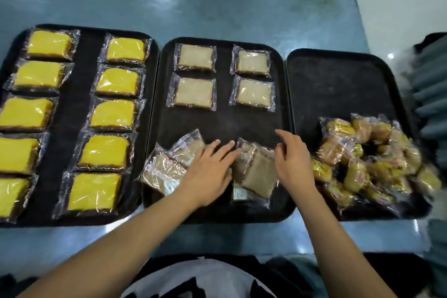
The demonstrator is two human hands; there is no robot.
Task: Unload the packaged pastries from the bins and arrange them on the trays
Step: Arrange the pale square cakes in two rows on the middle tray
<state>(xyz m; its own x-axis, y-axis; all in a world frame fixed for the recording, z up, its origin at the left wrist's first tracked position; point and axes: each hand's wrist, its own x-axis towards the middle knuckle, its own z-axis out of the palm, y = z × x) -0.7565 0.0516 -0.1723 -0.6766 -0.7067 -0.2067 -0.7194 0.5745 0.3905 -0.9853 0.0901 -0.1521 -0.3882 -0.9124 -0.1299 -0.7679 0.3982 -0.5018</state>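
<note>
Three black trays side by side on a glossy blue-grey counter, both hands at the middle tray's near edge.

The left tray (79, 109) is filled edge to edge with two columns of flat yellow cake slices (113, 116) in clear crinkled wrap, a bare strip between the columns. The middle tray (222, 121) has four pale slices (194, 92) in two pairs at its far end and open room at its centre; loose tan wrapped slices (164, 169) lie jumbled along the near edge. The left hand (208, 172) rests flat, fingers straight, on that pile; the right hand (294, 159) hovers with fingers relaxed and spread over another tan slice (260, 174), grasping nothing. The right tray (338, 87) is bare at its far half, with a heap of round golden pastries (372, 159) in yellow-printed wrappers at its near right corner.
</note>
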